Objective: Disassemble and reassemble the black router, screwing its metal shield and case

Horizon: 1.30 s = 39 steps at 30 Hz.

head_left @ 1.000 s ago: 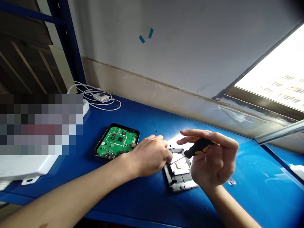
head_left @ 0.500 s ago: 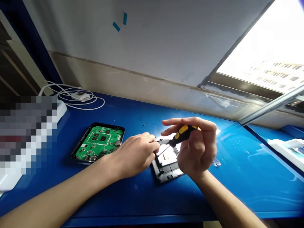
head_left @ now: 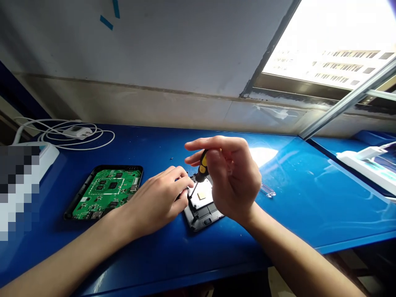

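Note:
My right hand (head_left: 229,177) is closed round a small black and yellow screwdriver (head_left: 202,166), whose thin shaft slants down to the left onto a dark grey cover panel (head_left: 202,211) with a white plate in it. My left hand (head_left: 157,201) rests on the panel's left edge, fingers curled with their tips pressed together at the shaft's tip. To the left lies a black tray-like shell holding a green circuit board (head_left: 107,192).
All lies on a blue bench (head_left: 293,206) against a grey wall. A white charger with coiled cable (head_left: 74,133) sits back left. A clear plastic piece (head_left: 267,190) lies right of my hands. A white device (head_left: 368,165) stands far right below a window.
The view has swung to the right, so everything sits further left in the picture. The screwdriver has tipped from slanted to nearly upright, and my right hand has shifted over the panel.

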{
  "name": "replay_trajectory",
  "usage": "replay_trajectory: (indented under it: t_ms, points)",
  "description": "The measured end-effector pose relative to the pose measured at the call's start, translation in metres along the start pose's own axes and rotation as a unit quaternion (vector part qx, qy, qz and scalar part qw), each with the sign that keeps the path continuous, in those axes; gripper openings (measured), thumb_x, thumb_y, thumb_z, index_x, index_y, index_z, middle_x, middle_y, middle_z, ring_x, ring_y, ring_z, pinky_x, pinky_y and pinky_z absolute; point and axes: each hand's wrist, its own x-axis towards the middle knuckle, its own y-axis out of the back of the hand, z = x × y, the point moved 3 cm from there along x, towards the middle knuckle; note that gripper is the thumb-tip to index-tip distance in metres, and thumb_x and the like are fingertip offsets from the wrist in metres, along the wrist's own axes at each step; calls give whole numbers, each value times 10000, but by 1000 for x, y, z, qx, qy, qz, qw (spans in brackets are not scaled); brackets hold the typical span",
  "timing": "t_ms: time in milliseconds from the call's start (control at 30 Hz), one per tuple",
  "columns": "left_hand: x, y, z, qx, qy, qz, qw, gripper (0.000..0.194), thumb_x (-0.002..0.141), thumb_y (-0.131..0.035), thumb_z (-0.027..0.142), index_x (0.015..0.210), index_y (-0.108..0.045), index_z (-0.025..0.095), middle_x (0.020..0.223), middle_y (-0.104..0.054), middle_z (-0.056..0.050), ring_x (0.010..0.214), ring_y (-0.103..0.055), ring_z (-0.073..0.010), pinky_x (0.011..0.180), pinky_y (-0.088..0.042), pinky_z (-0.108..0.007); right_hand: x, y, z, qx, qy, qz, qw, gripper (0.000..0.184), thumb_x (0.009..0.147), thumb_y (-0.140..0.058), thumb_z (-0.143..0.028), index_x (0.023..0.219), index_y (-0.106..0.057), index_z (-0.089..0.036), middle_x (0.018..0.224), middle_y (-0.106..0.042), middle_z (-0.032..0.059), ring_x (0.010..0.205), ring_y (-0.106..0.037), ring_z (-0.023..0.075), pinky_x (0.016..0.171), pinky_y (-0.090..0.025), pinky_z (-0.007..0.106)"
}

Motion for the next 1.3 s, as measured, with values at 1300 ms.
replay_trajectory:
  t_ms: [1300]
  points:
    - [0,2,4,10,-30,-45,998,238,884,-460,31,927,-625,198,1030,-639,-52,967,-574,-226,838,-518,-347,1,4,-7,-69,60,22,996,182,913,-709,-230,1088,-685,-273,992,-659,29,793,-711,165,660,-657,346]
